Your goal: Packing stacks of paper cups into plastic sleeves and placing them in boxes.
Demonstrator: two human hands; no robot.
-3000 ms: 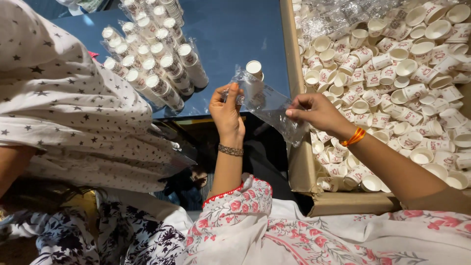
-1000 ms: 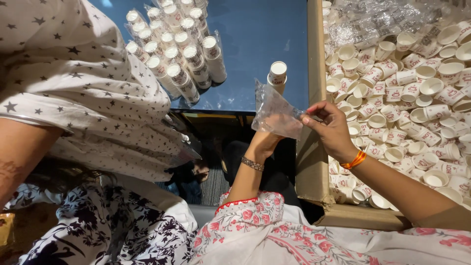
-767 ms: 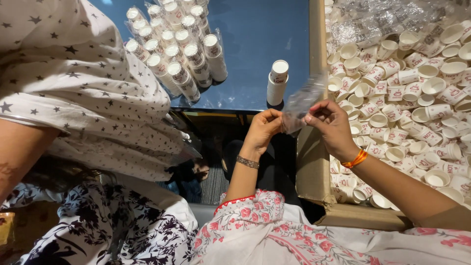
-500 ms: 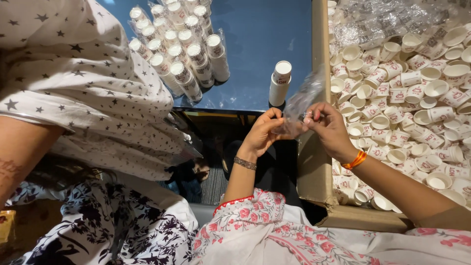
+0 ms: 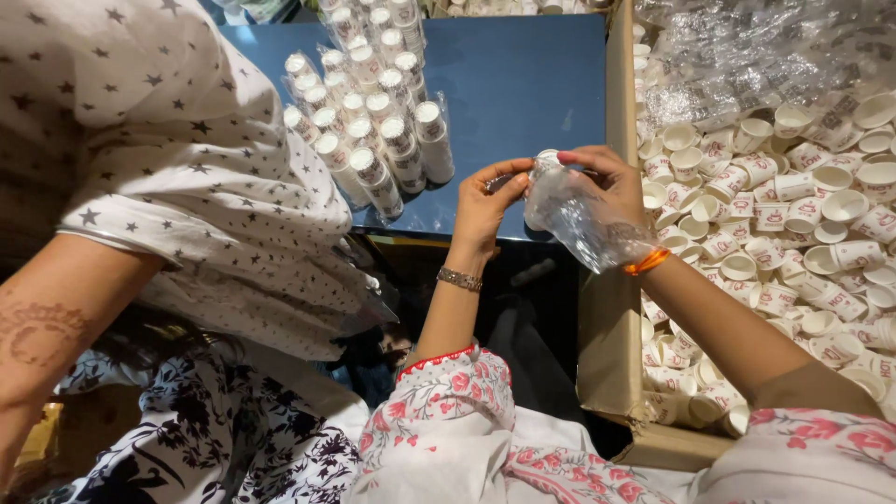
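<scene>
My left hand [image 5: 483, 203] and my right hand [image 5: 597, 175] are raised together at the near edge of the blue table [image 5: 523, 75]. Between them is a clear plastic bag [image 5: 586, 229]; my left fingers pinch its edge and my right hand grips it around a stack of small white paper cups [image 5: 545, 159]. Only the top of the stack shows, the rest is hidden by my right hand and the bag. The bag's loose end hangs down over my right wrist, beside an orange thread band [image 5: 646, 264].
Several bagged stacks of cups [image 5: 373, 121] lie on the table to the left. A cardboard box [image 5: 607, 327] on the right holds many loose paper cups [image 5: 793, 224] and a heap of clear bags [image 5: 747, 56]. Another person in a star-print garment [image 5: 177, 177] sits close on the left.
Both hands rose from below the table edge up to the standing cup stack. The bag, held open in the air before, is now wrapped around the stack.
</scene>
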